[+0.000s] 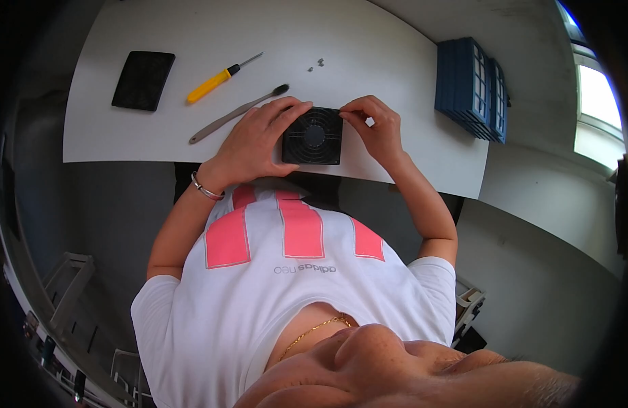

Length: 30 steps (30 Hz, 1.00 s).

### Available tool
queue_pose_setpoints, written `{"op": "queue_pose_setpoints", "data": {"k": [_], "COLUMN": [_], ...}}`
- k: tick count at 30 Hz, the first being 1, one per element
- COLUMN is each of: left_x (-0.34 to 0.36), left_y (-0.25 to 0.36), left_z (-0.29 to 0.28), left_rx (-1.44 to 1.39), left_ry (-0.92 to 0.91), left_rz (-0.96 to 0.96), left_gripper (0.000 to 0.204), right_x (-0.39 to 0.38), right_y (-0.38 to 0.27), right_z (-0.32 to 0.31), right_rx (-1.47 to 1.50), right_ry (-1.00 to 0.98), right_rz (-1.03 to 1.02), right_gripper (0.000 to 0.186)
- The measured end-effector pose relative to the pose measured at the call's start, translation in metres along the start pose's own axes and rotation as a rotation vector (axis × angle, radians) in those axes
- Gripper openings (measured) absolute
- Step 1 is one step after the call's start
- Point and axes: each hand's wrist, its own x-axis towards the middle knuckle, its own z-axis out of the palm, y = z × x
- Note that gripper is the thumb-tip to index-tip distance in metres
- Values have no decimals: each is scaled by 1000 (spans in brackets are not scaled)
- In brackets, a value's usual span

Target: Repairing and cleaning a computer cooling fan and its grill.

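Note:
A square black cooling fan with a round ringed grille lies flat at the table's near edge. My left hand grips its left side, thumb by the near corner and fingers by the far corner. At the fan's far right corner, the fingertips of my right hand are pinched together; whatever they hold is too small to make out. A grey-handled brush with dark bristles lies just beyond my left hand. Farther off is a yellow-handled screwdriver, its tip pointing away to the right.
Several small screws lie on the white table beyond the fan. A flat black square cover rests at the far left. Blue plastic crates stand at the table's right edge, near a window.

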Motion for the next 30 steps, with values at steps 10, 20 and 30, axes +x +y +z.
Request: {"op": "queue_pose_setpoints", "data": {"k": [10, 20, 30], "left_x": [0, 0, 0], "left_y": [0, 1, 2], "left_z": [-1, -1, -1], "left_rx": [-2, -3, 21], "left_ry": [-3, -5, -11], "left_rz": [1, -6, 8], "left_gripper": [101, 100, 102], "right_x": [1, -8, -7], "right_y": [-6, -7, -11], "right_z": [5, 15, 5], "right_rx": [183, -16, -114], "right_ry": [-34, 128, 75], "right_rz": [260, 76, -46], "right_gripper": [13, 13, 11]}}
